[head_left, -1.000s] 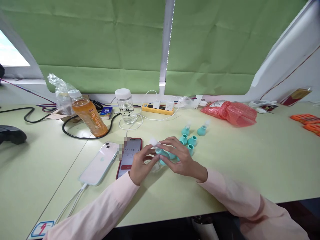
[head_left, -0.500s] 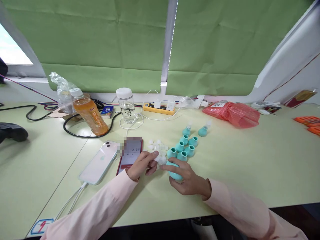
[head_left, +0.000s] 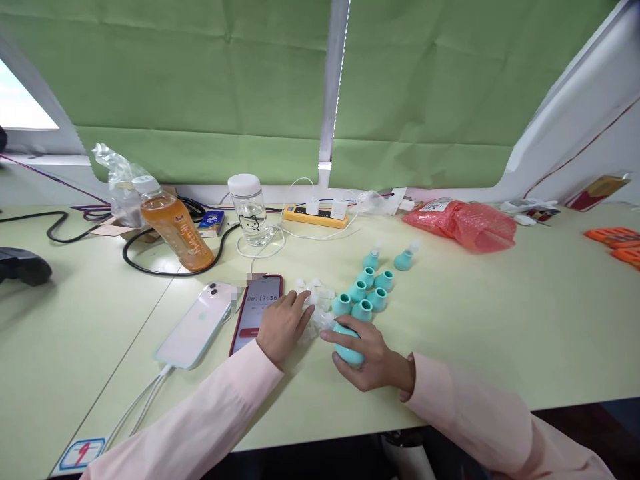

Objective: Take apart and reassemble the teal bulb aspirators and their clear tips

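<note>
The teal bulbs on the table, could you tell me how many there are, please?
7: two capped at the back, four open ones clustered, one in the right hand. Others may be hidden.

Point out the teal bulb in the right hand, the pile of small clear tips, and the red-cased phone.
Teal bulb (head_left: 349, 351): head view, on its rounded body below the thumb.
Pile of clear tips (head_left: 318, 291): head view, on the pile's middle.
Red-cased phone (head_left: 260, 303): head view, on its lit screen.
</note>
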### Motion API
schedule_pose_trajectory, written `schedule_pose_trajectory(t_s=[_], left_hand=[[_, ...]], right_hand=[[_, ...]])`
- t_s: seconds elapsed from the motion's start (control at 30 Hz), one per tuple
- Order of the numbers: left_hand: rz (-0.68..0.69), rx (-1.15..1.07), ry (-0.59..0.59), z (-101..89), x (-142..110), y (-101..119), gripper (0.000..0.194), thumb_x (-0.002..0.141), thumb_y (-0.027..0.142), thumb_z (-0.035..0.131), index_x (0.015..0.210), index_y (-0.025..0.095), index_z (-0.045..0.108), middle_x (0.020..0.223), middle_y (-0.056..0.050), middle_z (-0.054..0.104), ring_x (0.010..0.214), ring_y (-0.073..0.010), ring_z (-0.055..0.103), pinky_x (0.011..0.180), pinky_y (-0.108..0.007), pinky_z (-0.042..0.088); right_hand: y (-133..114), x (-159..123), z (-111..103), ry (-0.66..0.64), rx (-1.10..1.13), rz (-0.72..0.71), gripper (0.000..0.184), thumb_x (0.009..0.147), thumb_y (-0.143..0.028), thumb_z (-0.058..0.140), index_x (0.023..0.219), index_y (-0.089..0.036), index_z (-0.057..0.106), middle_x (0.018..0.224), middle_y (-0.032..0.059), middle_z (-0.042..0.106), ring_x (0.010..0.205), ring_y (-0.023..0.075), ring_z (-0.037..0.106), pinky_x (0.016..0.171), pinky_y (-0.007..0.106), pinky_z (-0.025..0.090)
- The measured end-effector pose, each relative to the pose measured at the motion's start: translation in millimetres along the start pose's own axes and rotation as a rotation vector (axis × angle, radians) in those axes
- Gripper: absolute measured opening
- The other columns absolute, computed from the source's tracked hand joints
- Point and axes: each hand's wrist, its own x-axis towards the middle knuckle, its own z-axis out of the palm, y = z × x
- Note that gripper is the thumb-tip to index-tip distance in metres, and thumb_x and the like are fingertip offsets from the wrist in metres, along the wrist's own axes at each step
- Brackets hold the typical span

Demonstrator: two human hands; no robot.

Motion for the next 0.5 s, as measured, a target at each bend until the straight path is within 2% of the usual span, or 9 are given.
schedule_pose_trajectory(t_s=[0.07,0.13,0.23,0.3,0.37,0.43,0.5], left_hand=[[0.059,0.167,-0.055,5.6,-0.1,-1.5,0.027,0.083,0.023,0.039,0.107,0.016,0.047,0.085,-0.007,0.058,0.074,-0.0195,0.057,0.054,-0.026,0.04],[0.086,0.244,-0.049,8.9,0.0,-3.5,0.029,0.082,0.021,0.04,0.11,0.015,0.046,0.082,-0.007,0.058,0.07,-0.0189,0.058,0.051,-0.025,0.04],[0.158,0.283,0.143,9.0,-1.2,-5.2,0.028,0.082,0.014,0.037,0.108,0.015,0.047,0.078,-0.006,0.058,0.065,-0.0168,0.057,0.049,-0.024,0.04],[0.286,0.255,0.334,7.1,-3.2,-4.1,0.029,0.08,0.008,0.035,0.105,0.014,0.049,0.079,-0.007,0.057,0.067,-0.0163,0.055,0.053,-0.025,0.042],[0.455,0.219,0.468,4.8,-5.6,-1.2,0.028,0.078,0.007,0.037,0.102,0.013,0.05,0.083,-0.009,0.058,0.074,-0.0181,0.053,0.06,-0.029,0.045],[0.592,0.229,0.521,2.9,-7.6,2.3,0.025,0.077,0.009,0.042,0.1,0.012,0.051,0.085,-0.011,0.058,0.081,-0.0208,0.052,0.066,-0.033,0.046],[0.673,0.28,0.535,1.5,-9.2,5.3,0.023,0.076,0.01,0.044,0.098,0.009,0.052,0.087,-0.012,0.058,0.084,-0.0227,0.051,0.068,-0.036,0.045]], right_hand=[[2.3,-1.4,2.2,-0.023,0.002,0.008,0.038,0.069,-0.011,0.048,0.105,-0.023,0.052,0.096,0.0077,0.048,0.081,0.0146,0.053,0.064,0.026,0.047],[4.9,-3.4,5.5,-0.02,-0.014,0.03,0.038,0.069,-0.008,0.047,0.103,-0.023,0.053,0.098,0.0078,0.048,0.083,0.0147,0.053,0.065,0.026,0.047],[8.4,-5.5,9.6,0.012,-0.077,0.08,0.038,0.067,-0.007,0.047,0.1,-0.024,0.056,0.098,0.0078,0.049,0.086,0.016,0.053,0.066,0.027,0.047],[10.0,-5.4,10.6,0.015,-0.128,0.103,0.036,0.067,-0.008,0.048,0.098,-0.025,0.057,0.095,0.0074,0.051,0.085,0.0163,0.053,0.065,0.027,0.047],[11.4,-4.5,10.2,-0.004,-0.168,0.104,0.033,0.068,-0.01,0.049,0.095,-0.025,0.059,0.093,0.0071,0.052,0.083,0.0163,0.054,0.063,0.027,0.047],[12.8,-3.6,9.2,-0.02,-0.203,0.094,0.03,0.069,-0.012,0.051,0.094,-0.025,0.06,0.092,0.007,0.054,0.082,0.0163,0.054,0.063,0.027,0.046],[14.4,-3.6,8.5,-0.027,-0.233,0.079,0.029,0.071,-0.012,0.051,0.094,-0.026,0.061,0.091,0.0069,0.055,0.081,0.0163,0.054,0.064,0.027,0.046]])
